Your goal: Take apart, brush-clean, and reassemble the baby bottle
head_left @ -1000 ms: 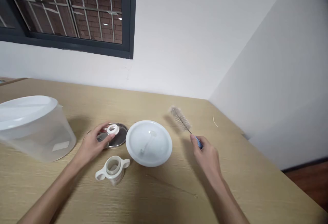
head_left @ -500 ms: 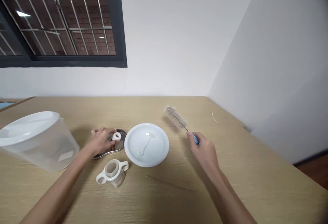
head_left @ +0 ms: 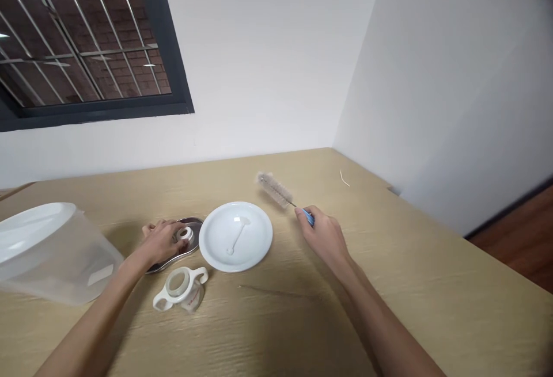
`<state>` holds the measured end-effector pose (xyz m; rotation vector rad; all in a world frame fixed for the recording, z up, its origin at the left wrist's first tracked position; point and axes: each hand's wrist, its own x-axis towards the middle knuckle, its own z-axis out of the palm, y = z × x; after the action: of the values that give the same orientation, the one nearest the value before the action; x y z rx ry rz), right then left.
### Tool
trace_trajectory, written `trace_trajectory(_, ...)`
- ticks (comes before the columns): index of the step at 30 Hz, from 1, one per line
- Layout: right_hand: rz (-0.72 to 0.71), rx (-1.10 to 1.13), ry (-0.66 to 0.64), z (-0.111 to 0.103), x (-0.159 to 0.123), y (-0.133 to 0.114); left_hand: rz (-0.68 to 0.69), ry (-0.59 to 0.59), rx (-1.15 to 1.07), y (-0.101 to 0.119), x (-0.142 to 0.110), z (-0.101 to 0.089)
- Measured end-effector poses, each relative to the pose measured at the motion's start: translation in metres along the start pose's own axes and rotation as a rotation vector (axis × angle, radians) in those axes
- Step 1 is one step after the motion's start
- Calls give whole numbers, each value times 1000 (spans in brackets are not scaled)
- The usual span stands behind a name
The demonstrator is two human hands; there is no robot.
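Observation:
My right hand [head_left: 322,233] is closed round the blue handle of a bottle brush [head_left: 275,189], whose pale bristles point up and left above the table. My left hand [head_left: 162,242] has its fingers on a white ring-shaped cap [head_left: 186,234] with a hole in it. The cap is low in a shiny metal kidney-shaped tray [head_left: 196,227], partly hidden by that hand. Right of the tray stands a white bowl [head_left: 211,239] with a thin pale spoon-like piece [head_left: 237,236] inside. Nearer me is a small two-handled baby bottle [head_left: 184,288], its top uncovered.
A large translucent plastic bin [head_left: 56,262] with a white rim stands at the left. One thin stick [head_left: 276,292] lies in front of the bowl, and a short pale strip [head_left: 344,179] lies at the back right. Walls bound the wooden table [head_left: 389,262] behind and at right.
My view has turned to the right and tilted, so everything sits further left. My left hand has lowered the white cap into the metal tray. The brush stays in my right hand.

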<state>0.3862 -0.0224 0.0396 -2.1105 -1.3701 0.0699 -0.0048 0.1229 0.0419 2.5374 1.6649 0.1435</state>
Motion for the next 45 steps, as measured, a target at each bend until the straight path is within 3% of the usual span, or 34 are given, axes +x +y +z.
trace_trajectory(4,28,-98,-103,2,0,2,5,23,-3,1,-4,-9)
trace_trajectory(7,42,-153,-164,8,-3,4,-3,65,-25,15,-4,-24)
trace_trajectory(10,43,-181,-216,15,-8,2,28,70,-69,47,7,-36)
trace_trajectory(14,-2,-206,-243,19,-11,-3,154,-95,-137,103,40,-33)
trace_trajectory(19,-80,-171,-230,-1,-18,-2,143,-198,-128,142,82,-21)
trace_trajectory(23,-208,-13,-371,-34,-49,11,146,-208,-99,152,93,-15)
trace_trajectory(26,-246,74,-517,-47,-79,25,156,-220,-84,158,91,-11)
trace_trajectory(31,-184,163,-593,-39,-103,41,168,-209,-79,167,84,-7)
trace_trajectory(40,-169,172,-621,-31,-98,41,150,-174,-176,165,87,-2)
trace_trajectory(45,-201,145,-602,-32,-100,42,120,-176,-369,157,82,-13)
